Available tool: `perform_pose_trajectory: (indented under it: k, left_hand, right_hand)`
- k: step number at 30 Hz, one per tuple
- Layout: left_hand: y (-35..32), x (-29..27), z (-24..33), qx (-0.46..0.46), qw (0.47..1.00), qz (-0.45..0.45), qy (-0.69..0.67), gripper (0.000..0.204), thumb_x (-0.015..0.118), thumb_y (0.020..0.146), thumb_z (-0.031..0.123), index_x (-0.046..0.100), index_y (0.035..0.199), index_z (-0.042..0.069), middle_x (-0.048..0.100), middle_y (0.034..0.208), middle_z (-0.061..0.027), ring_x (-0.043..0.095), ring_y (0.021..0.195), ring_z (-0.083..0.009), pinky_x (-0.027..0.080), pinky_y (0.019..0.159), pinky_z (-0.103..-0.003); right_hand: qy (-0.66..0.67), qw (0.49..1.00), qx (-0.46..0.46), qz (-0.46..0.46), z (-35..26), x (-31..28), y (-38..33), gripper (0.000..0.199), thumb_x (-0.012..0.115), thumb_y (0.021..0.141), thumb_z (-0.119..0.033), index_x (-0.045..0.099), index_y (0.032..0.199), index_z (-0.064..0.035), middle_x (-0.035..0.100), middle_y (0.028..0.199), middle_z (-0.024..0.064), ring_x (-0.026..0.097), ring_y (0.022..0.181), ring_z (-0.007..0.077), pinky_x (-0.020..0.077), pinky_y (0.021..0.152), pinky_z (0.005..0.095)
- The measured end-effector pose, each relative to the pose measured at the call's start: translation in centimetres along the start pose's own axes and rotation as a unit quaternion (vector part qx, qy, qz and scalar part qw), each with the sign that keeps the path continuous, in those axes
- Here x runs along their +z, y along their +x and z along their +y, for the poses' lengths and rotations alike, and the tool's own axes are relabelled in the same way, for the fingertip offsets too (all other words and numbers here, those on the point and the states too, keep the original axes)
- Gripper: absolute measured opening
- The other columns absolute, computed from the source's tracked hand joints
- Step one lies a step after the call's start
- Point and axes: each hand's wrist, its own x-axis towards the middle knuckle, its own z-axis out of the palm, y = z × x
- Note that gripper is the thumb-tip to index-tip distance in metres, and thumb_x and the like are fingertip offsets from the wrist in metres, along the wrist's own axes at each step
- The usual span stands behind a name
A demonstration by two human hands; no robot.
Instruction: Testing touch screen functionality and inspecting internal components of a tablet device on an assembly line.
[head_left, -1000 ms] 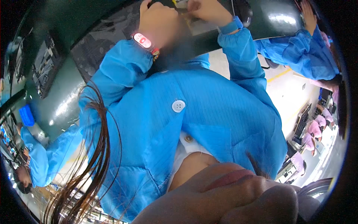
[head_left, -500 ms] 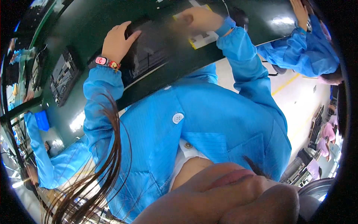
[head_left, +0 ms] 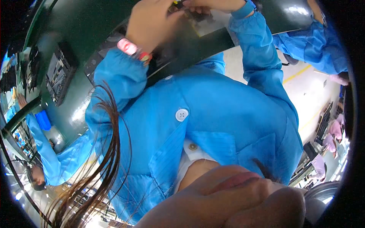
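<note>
Head view: both hands raised to a dark flat panel at the bench edge

Both forearms in blue smock sleeves reach up toward the top of the picture, elbows bent and spread wide apart. The left hand (head_left: pixel 152 26) lies over the dark flat panel (head_left: pixel 190 45), knuckles up and fingers curled loosely onto its surface; a pink wristband (head_left: pixel 131 48) sits just above the cuff. The right hand (head_left: pixel 213 5) comes in from the other side, wrist bent, its fingertips drawn together on a small piece with a yellow spot (head_left: pixel 178 3) at the panel's far end, though the picture edge cuts off the grip, so what it pinches cannot be made out. The two hands nearly meet there. The panel rests on the green bench (head_left: pixel 87 30), tilted across its edge. A black tray of parts (head_left: pixel 59 78) lies well off on the left. Another person's blue sleeve (head_left: pixel 315 38) shows on the right.
</note>
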Motion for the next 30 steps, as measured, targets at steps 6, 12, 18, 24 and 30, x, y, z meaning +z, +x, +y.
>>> perform_pose_trajectory:
  k: [6,12,18,24,30]
  left_hand:
    - [0.7,3.6,0.3,-0.035,0.998,-0.043,0.016,0.025,0.062,0.083,0.023,0.066,0.103,0.008,0.066,0.092,-0.0111,0.062,0.083,-0.0302,0.050,0.071,-0.040]
    - [-0.3,3.7,-1.1,-0.020,0.992,-0.107,0.063,0.022,0.063,0.082,0.023,0.070,0.095,0.007,0.066,0.084,-0.0107,0.063,0.079,-0.0300,0.049,0.070,-0.040]
    - [-0.3,3.5,-0.6,-0.019,0.989,-0.116,0.092,0.022,0.064,0.081,0.024,0.071,0.094,0.009,0.066,0.083,-0.0090,0.063,0.077,-0.0286,0.048,0.070,-0.040]
    - [-0.4,3.4,-0.5,-0.022,0.988,-0.107,0.110,0.020,0.065,0.080,0.024,0.071,0.094,0.011,0.066,0.085,-0.0059,0.062,0.080,-0.0271,0.046,0.074,-0.041]
    - [-0.3,4.2,-0.5,-0.010,0.991,-0.099,0.092,0.020,0.065,0.080,0.023,0.071,0.095,0.011,0.066,0.086,-0.0054,0.062,0.080,-0.0269,0.046,0.075,-0.040]
  right_hand:
    - [0.092,0.991,0.101,-0.006,1.3,0.1,-1.2,0.031,0.058,0.090,-0.030,0.069,0.091,-0.0013,0.063,0.069,0.0024,0.055,0.056,0.0088,0.0449,0.053,0.0230]
    - [0.136,0.988,0.066,0.035,2.2,-0.3,-1.1,0.029,0.059,0.089,-0.027,0.069,0.092,-0.0004,0.062,0.068,0.0019,0.054,0.055,0.0084,0.0434,0.050,0.0229]
    - [0.129,0.988,0.076,0.045,2.9,-0.3,-0.8,0.027,0.060,0.089,-0.025,0.069,0.094,-0.0001,0.061,0.068,0.0016,0.053,0.055,0.0080,0.0428,0.050,0.0232]
    - [0.136,0.987,0.068,0.047,2.8,-0.3,-0.7,0.026,0.060,0.088,-0.024,0.069,0.095,-0.0001,0.061,0.068,0.0013,0.053,0.053,0.0078,0.0432,0.049,0.0230]
    - [0.118,0.989,0.059,0.061,3.4,-0.2,-1.1,0.027,0.060,0.089,-0.025,0.069,0.095,0.0006,0.061,0.068,0.0012,0.052,0.053,0.0079,0.0437,0.049,0.0233]
